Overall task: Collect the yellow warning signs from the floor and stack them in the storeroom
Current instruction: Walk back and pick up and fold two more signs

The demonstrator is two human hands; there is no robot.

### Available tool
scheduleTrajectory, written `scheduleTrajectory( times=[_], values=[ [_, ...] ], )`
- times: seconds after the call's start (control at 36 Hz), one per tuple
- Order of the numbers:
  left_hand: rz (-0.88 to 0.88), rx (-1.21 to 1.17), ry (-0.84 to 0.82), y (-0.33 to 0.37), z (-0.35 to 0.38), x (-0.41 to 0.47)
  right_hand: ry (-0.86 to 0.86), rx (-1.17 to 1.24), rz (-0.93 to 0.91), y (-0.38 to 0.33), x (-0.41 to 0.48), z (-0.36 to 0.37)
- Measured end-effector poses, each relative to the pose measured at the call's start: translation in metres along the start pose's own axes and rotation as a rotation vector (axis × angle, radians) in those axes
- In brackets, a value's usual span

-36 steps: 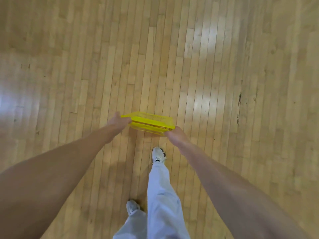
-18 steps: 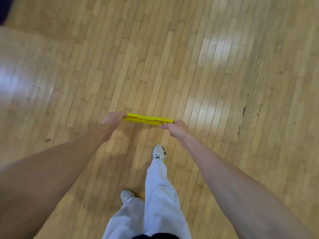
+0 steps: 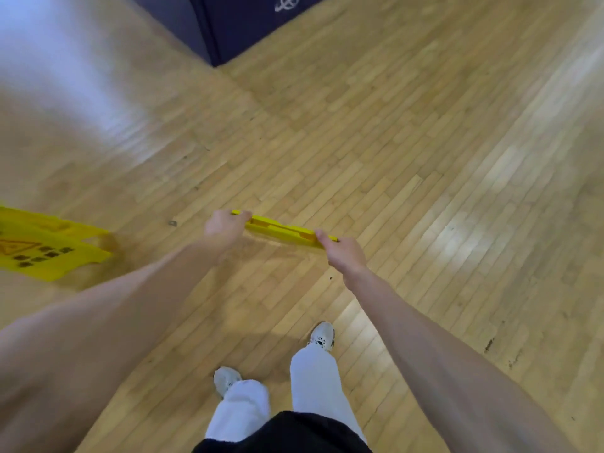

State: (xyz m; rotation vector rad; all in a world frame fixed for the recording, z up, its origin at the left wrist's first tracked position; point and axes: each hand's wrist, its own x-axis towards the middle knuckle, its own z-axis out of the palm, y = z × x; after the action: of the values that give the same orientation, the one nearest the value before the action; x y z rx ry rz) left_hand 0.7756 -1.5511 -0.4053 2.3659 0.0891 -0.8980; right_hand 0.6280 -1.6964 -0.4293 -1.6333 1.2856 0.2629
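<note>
Two yellow signs show: one folded sign [image 3: 282,231] held edge-on above the floor [image 3: 425,158], and a second sign [image 3: 42,246] lying to the left of the first, partly cut off by the frame edge. Two hands grip the folded sign, the left hand [image 3: 225,225] at its left end and the right hand [image 3: 344,255] at its right end. Two white shoes [image 3: 322,335] stand below the folded sign. One dark mat [image 3: 242,24] lies far above it.
</note>
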Motion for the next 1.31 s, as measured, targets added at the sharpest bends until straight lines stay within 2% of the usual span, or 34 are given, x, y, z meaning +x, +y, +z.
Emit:
scheduleTrajectory(
  times=[0.19,0.33,0.42,0.5,0.72,0.83,1.0,1.14,1.31],
  values=[
    [-0.023,-0.060,0.210,-0.103,-0.142,-0.026,-0.030,-0.189,-0.282,-0.086,-0.086,0.104],
    [-0.113,-0.131,0.377,-0.199,-0.255,-0.048,-0.159,-0.302,-0.446,-0.144,-0.154,0.212],
    [-0.125,-0.168,0.403,-0.226,-0.278,-0.047,-0.184,-0.292,-0.487,-0.154,-0.165,0.241],
    [-0.175,-0.256,0.461,-0.268,-0.317,-0.060,-0.280,-0.304,-0.519,-0.167,-0.188,0.290],
    [-0.301,-0.277,0.631,-0.350,-0.389,-0.068,-0.478,-0.318,-0.577,-0.203,-0.218,0.402],
    [-0.370,-0.243,0.644,-0.371,-0.424,-0.046,-0.576,-0.305,-0.540,-0.222,-0.217,0.452],
    [-0.433,-0.239,0.618,-0.388,-0.471,0.013,-0.618,-0.296,-0.480,-0.255,-0.191,0.521],
    [-0.508,-0.210,0.485,-0.404,-0.509,0.058,-0.664,-0.326,-0.397,-0.286,-0.176,0.568],
    [-0.552,-0.312,0.362,-0.423,-0.544,0.107,-0.675,-0.379,-0.353,-0.319,-0.159,0.617]
  ],
)
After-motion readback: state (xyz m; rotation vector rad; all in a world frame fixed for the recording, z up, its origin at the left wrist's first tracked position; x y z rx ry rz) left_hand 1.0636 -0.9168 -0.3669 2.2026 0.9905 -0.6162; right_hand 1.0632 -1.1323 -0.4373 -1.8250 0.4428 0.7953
